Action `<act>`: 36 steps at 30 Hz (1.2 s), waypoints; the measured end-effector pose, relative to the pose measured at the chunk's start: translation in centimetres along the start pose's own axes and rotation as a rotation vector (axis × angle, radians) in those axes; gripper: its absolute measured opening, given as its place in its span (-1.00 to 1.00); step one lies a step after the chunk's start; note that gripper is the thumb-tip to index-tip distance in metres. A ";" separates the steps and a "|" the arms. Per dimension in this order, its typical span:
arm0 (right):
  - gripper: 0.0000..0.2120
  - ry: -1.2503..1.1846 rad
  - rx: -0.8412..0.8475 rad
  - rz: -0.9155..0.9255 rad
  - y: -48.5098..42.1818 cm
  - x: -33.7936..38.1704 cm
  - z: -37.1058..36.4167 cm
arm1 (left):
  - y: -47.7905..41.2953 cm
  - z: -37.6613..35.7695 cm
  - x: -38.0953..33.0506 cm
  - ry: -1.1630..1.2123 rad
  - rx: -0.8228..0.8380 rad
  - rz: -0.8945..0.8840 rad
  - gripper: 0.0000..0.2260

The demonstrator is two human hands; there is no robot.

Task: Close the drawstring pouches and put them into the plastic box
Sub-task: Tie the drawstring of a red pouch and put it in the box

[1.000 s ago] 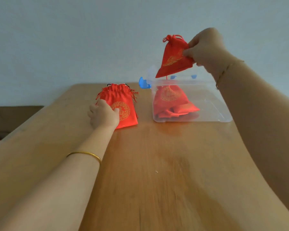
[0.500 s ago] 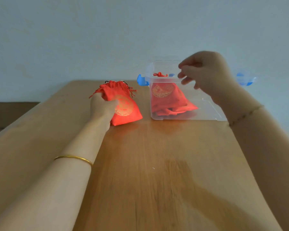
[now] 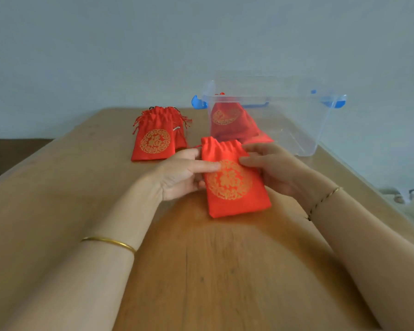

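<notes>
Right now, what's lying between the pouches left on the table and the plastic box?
Nothing: the head view shows only a bare strip of wooden table between the waiting pouches and the plastic box.

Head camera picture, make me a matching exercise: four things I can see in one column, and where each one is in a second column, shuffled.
Things
1. held pouch
2. plastic box
3. gold bangle
4. pouch pile

Places
A. around the left wrist
B. on the table, left of the box, untouched
C. pinched between the left hand and the right hand
D. far right on the table, red pouches inside

Pairs: 1-C, 2-D, 3-A, 4-B
</notes>
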State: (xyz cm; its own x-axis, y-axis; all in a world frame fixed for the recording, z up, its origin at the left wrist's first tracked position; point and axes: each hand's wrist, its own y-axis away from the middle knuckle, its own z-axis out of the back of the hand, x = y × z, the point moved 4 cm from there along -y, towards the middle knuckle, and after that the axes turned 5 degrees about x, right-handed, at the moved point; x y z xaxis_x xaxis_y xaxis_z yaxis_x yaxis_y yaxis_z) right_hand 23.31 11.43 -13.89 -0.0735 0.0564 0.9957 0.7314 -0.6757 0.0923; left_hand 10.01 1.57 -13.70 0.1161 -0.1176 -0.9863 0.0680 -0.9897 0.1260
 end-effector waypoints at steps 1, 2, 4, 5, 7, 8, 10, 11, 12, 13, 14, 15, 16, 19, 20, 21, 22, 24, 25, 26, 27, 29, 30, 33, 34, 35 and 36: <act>-0.62 0.037 -0.006 0.011 0.0 0.0 0.0 | 0.0 0.0 0.0 0.038 -0.019 -0.016 -0.96; -0.62 0.084 -0.011 0.019 0.0 0.0 0.0 | -0.2 0.4 0.1 0.073 -0.058 -0.042 -0.93; -0.65 0.145 0.010 0.024 0.0 0.1 -0.3 | -0.4 1.5 0.1 0.114 -0.190 -0.101 -0.86; -0.70 0.148 0.020 0.026 0.0 0.2 -0.4 | -0.3 2.0 0.1 0.113 -0.262 -0.120 -0.85; -0.82 0.125 0.018 0.022 0.0 0.4 -0.5 | -0.1 2.8 0.3 0.093 -0.342 -0.127 -0.82; -0.85 0.125 0.004 0.018 0.1 0.4 -0.4 | 0.0 2.9 0.4 0.078 -0.352 -0.123 -0.81; -0.87 0.191 -0.042 0.028 0.0 0.3 0.0 | 0.1 3.0 0.3 0.055 -0.350 -0.119 -0.78; -0.87 0.273 -0.078 0.054 -0.2 0.3 0.3 | 0.1 3.0 0.3 0.050 -0.351 -0.122 -0.77; -0.87 0.390 -0.124 0.093 -0.3 0.3 0.6 | 0.2 2.9 0.2 0.041 -0.356 -0.130 -0.76; -0.86 0.525 -0.178 0.141 -0.3 0.3 0.8 | 0.2 2.9 0.1 0.021 -0.367 -0.139 -0.76; -0.84 0.654 -0.232 0.191 -0.4 0.3 1.0 | 0.3 2.9 0.1 -0.012 -0.382 -0.148 -0.76; -0.81 0.756 -0.281 0.231 -0.4 0.4 1.2 | 0.4 2.9 0.1 -0.057 -0.402 -0.155 -0.77; -0.80 0.825 -0.321 0.258 -0.4 0.5 1.5 | 0.5 3.0 0.1 -0.105 -0.427 -0.162 -0.78; -0.86 0.998 -0.404 0.315 -0.2 0.9 2.1 | 0.8 3.8 0.0 -0.283 -0.527 -0.188 -0.80; -0.90 1.063 -0.422 0.320 -0.2 1.0 2.2 | 0.8 4.0 -0.1 -0.338 -0.556 -0.194 -0.79; -0.95 1.108 -0.432 0.319 -0.1 1.1 2.3 | 0.9 4.3 -0.1 -0.386 -0.577 -0.197 -0.79; -0.94 1.138 -0.439 0.309 -0.2 1.0 2.5 | 1.0 4.4 -0.1 -0.427 -0.592 -0.200 -0.77; -0.86 1.157 -0.432 0.285 -0.3 0.8 2.7 | 1.1 4.7 -0.1 -0.512 -0.622 -0.206 -0.75; -0.81 1.135 -0.417 0.276 -0.3 0.8 2.8 | 1.2 4.9 -0.2 -0.555 -0.642 -0.209 -0.74; -0.78 1.067 -0.394 0.274 -0.3 0.9 2.8 | 1.2 5.1 -0.2 -0.588 -0.662 -0.213 -0.73; -0.76 0.958 -0.363 0.267 -0.2 1.0 2.8 | 1.2 5.3 -0.3 -0.608 -0.683 -0.217 -0.71; -0.72 0.675 -0.292 0.219 0.0 0.9 2.7 | 1.3 5.6 -0.3 -0.621 -0.718 -0.214 -0.66; -0.72 0.519 -0.251 0.165 0.1 0.8 2.6 | 1.3 5.7 -0.2 -0.613 -0.726 -0.199 -0.63; -0.73 -0.017 -0.164 -0.012 0.1 0.3 2.8 | 1.0 6.1 0.1 -0.394 -0.730 -0.147 -0.62; -0.73 -0.189 -0.179 -0.059 0.0 0.2 3.1 | 1.1 6.5 0.1 -0.237 -0.746 -0.128 -0.64; -0.73 -0.325 -0.212 -0.096 0.0 0.1 3.4 | 1.2 6.9 0.2 -0.070 -0.759 -0.112 -0.66; -0.73 -0.419 -0.250 -0.121 0.0 0.0 3.6 | 1.3 7.3 0.2 0.070 -0.759 -0.100 -0.68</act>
State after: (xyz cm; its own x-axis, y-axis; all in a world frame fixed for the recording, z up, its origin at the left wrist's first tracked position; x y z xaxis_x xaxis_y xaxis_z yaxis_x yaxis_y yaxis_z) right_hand 25.77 14.11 -13.83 0.1685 0.4013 0.9003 0.5462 -0.7983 0.2536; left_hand 2.89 -0.32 -14.52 0.1345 0.0002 -0.9909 0.7403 -0.6648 0.1003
